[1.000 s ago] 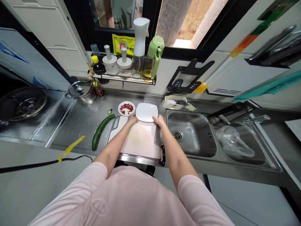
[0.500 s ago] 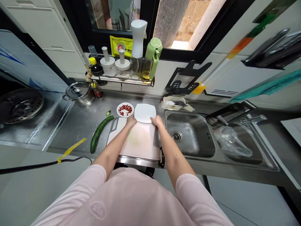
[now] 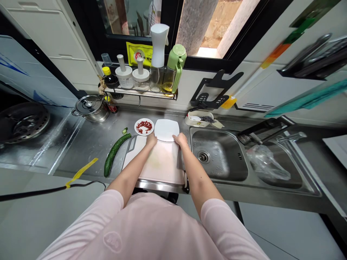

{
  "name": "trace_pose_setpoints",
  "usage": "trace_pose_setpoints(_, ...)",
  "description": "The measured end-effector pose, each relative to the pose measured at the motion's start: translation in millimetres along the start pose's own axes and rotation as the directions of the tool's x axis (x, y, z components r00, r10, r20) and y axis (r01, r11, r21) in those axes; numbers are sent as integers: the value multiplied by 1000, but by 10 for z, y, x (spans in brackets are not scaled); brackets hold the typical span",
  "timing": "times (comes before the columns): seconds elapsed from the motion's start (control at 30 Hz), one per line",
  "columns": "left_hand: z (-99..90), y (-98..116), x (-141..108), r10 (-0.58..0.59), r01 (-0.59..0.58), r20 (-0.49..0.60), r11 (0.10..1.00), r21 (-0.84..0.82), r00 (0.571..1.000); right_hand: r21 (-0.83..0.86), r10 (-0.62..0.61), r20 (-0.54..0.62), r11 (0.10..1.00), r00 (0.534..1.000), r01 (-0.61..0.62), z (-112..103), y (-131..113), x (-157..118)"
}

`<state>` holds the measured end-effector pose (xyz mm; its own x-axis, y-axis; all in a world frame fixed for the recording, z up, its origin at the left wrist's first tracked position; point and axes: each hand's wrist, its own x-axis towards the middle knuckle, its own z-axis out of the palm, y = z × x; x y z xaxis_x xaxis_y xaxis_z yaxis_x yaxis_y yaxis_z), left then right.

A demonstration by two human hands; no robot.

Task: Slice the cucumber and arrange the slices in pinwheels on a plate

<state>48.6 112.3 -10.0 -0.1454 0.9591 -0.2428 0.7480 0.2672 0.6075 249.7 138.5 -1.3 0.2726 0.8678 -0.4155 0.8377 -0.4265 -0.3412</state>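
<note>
Our left hand and right hand reach out over a pale pink cutting board, both half open with the fingers slightly curved. Each sits at a near corner of a square white plate, touching its edge, though we cannot tell how firmly either one grips. The plate lies at the far end of the board, overlapping it and the steel counter behind. A black-handled knife lies along the board's right side, its blade pointing away from us. Left of the board lies a long cucumber, with a small cut piece just beyond its tip. Beside the white plate, on its left, sits a small round plate of chopped red chili. To our right is a steel sink, with a plastic bag in its second basin. Farther left stands a steel pot with a glass lid. Along the back, a wire shelf holds bottles and jars beneath the window.
</note>
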Motion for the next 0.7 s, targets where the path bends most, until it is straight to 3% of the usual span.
trace_pose_setpoints(0.5,38,17,-113,-52,50,-44,998,-32,998,36,102,-45,994,994,-101,48,-49,-36)
trace_pose_setpoints(0.7,59,5,-107,-44,43,-60,999,-27,997,71,46,-69,997,997,-41,45,0,-116)
